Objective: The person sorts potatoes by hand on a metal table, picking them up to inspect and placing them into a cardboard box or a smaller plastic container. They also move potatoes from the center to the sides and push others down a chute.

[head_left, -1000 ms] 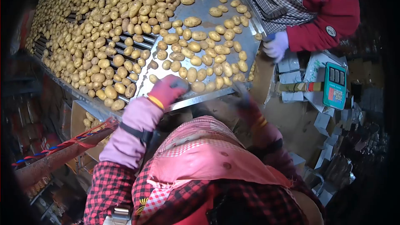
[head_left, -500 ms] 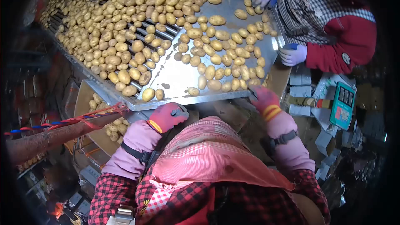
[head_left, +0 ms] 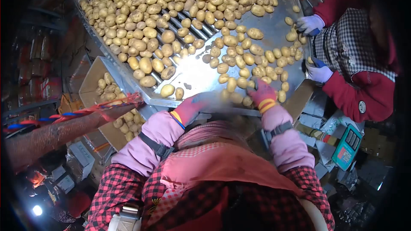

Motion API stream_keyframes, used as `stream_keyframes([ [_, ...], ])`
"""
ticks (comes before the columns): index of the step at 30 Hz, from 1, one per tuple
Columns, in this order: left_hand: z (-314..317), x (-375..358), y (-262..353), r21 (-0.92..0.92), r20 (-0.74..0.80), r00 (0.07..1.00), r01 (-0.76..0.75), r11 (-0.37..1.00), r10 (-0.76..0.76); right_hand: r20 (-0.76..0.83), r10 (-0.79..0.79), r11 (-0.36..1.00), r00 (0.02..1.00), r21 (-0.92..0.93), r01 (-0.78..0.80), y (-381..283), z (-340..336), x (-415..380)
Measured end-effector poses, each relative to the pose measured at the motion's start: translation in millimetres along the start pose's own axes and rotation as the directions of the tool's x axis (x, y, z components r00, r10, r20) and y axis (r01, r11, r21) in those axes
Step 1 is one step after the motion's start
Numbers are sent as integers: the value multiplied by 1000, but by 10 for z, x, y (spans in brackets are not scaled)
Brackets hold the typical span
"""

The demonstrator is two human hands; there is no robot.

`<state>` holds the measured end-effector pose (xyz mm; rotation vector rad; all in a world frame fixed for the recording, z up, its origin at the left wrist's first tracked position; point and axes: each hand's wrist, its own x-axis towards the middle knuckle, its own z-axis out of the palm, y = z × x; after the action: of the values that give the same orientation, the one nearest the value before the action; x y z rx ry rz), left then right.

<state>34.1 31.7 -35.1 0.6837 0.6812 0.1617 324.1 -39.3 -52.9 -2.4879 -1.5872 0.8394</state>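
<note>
Many yellow-brown potatoes lie spread on a metal sorting table. Above its near edge is my left hand, in a pink and grey glove; its fingers are smeared by motion, so their grip cannot be made out. My right hand, gloved the same way, reaches over the near edge into the loose potatoes. Its fingers are apart and bent among them, with no potato seen gripped. A larger potato and a smaller potato lie by the near left corner.
Opposite at the right, a co-worker's gloved hands rest at the table's side. Metal rollers carry a potato heap. A cardboard box with potatoes, a rusty pole and a green scale stand around.
My right hand has moved from the table's edge in over the potatoes. My left hand has come forward over the near edge and blurs. The view has shifted, and the co-worker's lower hand now touches a potato.
</note>
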Motion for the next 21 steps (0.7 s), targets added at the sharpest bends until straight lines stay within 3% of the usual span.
stream_keyframes([
  [2,106,128,169,-260,115,993,59,964,-30,-87,-177,921,980,337,197,0,160,-189],
  [3,98,185,132,305,267,939,-297,905,218,-56,-215,925,975,307,222,-92,76,-170],
  [4,141,218,160,688,395,803,-581,435,447,-26,-256,926,966,280,253,-222,-73,-133],
  [5,156,367,274,731,490,795,-599,328,359,8,-301,923,954,253,289,-301,-172,-36],
  [6,178,429,375,759,562,787,-613,219,255,-109,-289,934,951,187,305,-265,-196,164],
  [7,-60,508,58,690,521,755,-647,324,398,-223,-279,942,934,123,311,-217,-220,412],
  [8,-84,424,138,663,500,757,-647,377,420,-332,-349,926,876,18,376,-229,-238,642],
  [10,-59,227,371,598,456,764,-643,478,456,-116,-286,937,951,-242,252,-486,-423,902],
  [12,-247,204,218,450,269,921,-379,808,282,91,-223,839,971,-488,239,-564,-360,1248],
  [14,-382,175,148,381,211,959,-259,887,190,115,-217,820,969,-517,245,-611,-360,1344],
  [17,-360,86,359,643,273,935,-351,681,225,108,-209,849,972,-473,236,-541,-332,1483],
  [19,-90,-96,753,847,297,917,-382,370,267,29,-248,895,968,-375,241,-414,-311,1516],
  [21,-17,-103,775,898,354,819,-432,81,452,4,-240,970,971,52,239,-415,-328,1307],
])
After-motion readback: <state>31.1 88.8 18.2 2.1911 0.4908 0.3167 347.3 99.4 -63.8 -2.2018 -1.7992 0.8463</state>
